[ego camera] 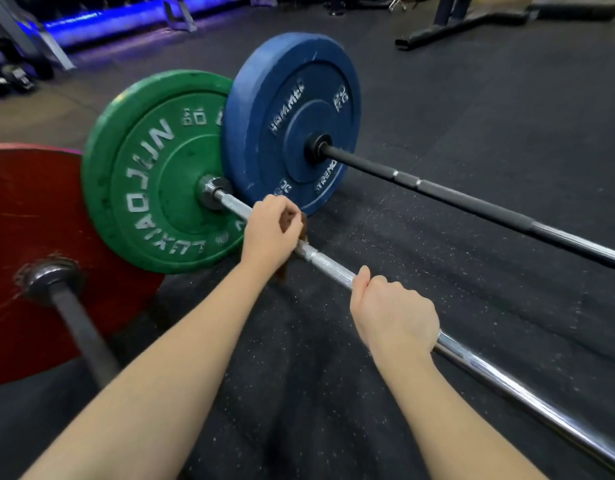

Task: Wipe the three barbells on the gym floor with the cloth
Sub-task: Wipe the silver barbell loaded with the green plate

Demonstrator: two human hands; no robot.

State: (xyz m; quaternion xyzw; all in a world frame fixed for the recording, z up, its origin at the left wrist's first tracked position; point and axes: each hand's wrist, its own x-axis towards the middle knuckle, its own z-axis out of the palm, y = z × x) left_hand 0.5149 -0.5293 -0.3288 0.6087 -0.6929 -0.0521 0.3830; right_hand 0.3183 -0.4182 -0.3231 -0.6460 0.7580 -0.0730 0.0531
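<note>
Left hand: curled over the middle bar near the green plate, clenching the cloth against the shaft.
Cloth: brown, wrapped round the middle bar under the left hand. One fold shows between the fingers and a corner hangs below the wrist.
Right hand: clasped round the bare shaft of the middle bar, farther from the plate, thumb laid on top. A knurled stretch of bar lies exposed between the two hands.
Middle bar: silver steel, running from the green plate toward the lower right, its far section smooth and shiny.
Green plate: upright on the floor, white raised lettering on its face, its rim overlapped in view by the blue plate.
Far bar: mostly black shaft with silver rings, loaded with the blue plate, lying beyond the middle bar and roughly parallel to it.
Near bar: dark shaft at lower left, carrying the red plate, blurred.
Floor: black speckled rubber matting.
Background: a black bench base at upper right; a blue-lit rack at upper left.
</note>
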